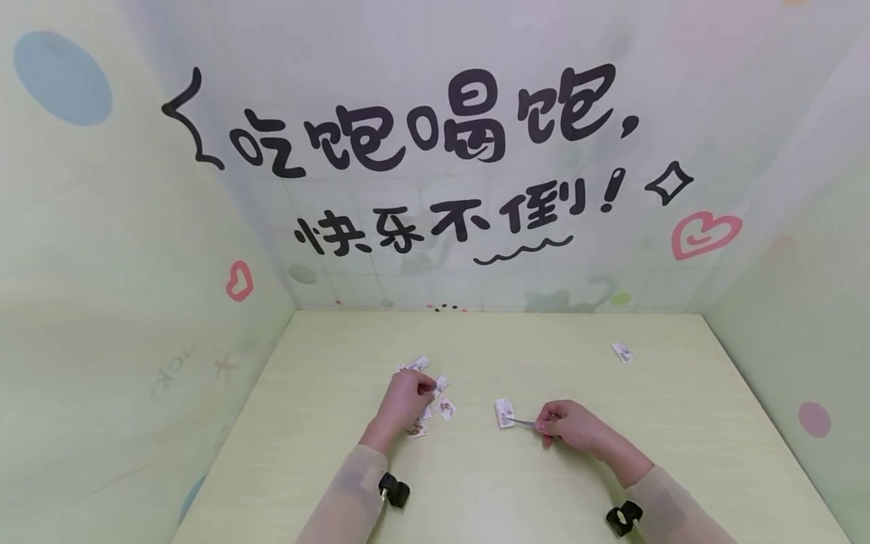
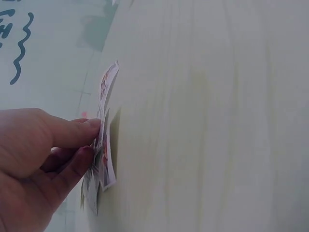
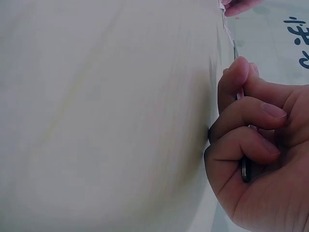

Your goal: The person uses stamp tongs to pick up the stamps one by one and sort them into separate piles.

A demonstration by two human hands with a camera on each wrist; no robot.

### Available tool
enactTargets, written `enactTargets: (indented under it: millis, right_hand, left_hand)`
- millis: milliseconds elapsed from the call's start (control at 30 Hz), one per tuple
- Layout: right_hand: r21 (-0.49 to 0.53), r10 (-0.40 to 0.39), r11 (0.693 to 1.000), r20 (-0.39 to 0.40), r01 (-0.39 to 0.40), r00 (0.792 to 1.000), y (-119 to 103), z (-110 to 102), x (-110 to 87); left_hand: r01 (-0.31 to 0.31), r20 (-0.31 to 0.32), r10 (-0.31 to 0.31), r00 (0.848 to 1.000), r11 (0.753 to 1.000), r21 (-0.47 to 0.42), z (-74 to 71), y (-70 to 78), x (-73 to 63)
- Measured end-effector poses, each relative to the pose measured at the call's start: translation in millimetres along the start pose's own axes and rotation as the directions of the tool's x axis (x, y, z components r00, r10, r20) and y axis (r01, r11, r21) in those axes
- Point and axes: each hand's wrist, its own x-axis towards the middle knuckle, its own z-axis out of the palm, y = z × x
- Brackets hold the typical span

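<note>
My left hand (image 1: 408,400) is over a loose heap of small white printed cards (image 1: 445,409) left of centre. In the left wrist view, its thumb and fingertips pinch a small printed card (image 2: 107,159) among others, some standing tilted up from the table. My right hand (image 1: 571,425) grips a slim, pointed grey tool (image 1: 523,421); its exact kind is unclear. The tool's tip lies over a small printed card (image 1: 504,408), possibly a stack, near the middle. In the right wrist view, curled fingers hide most of the tool, and its dark rounded end (image 3: 245,170) shows near the palm.
Another small printed card (image 1: 621,352) lies alone toward the back right of the pale wooden table (image 1: 476,483). Walls printed with black lettering and hearts (image 1: 705,235) enclose the table at the back and both sides. A black device (image 1: 394,489) is strapped at each wrist.
</note>
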Motion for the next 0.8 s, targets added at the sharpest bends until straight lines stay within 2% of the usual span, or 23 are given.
enactTargets:
  millis: [267,500,800]
  right_hand:
    - [0.009,-0.005,1.000,-0.018,0.005,1.000,5.2,-2.3,0.8]
    - [0.005,-0.002,1.000,-0.054,0.002,0.999,9.2,-8.8,-0.7]
    - [-0.014,0.012,1.000,-0.148,-0.015,0.989,18.8,-32.2,-7.2]
  left_hand:
    - [0.018,0.035,-0.018,0.999,1.000,0.016,-2.1,4.6,1.9]
    - [0.029,0.042,-0.029,0.999,0.999,0.015,-4.0,6.2,2.2]
    - [0.045,0.038,-0.045,0.998,0.999,-0.002,-3.0,7.0,2.4]
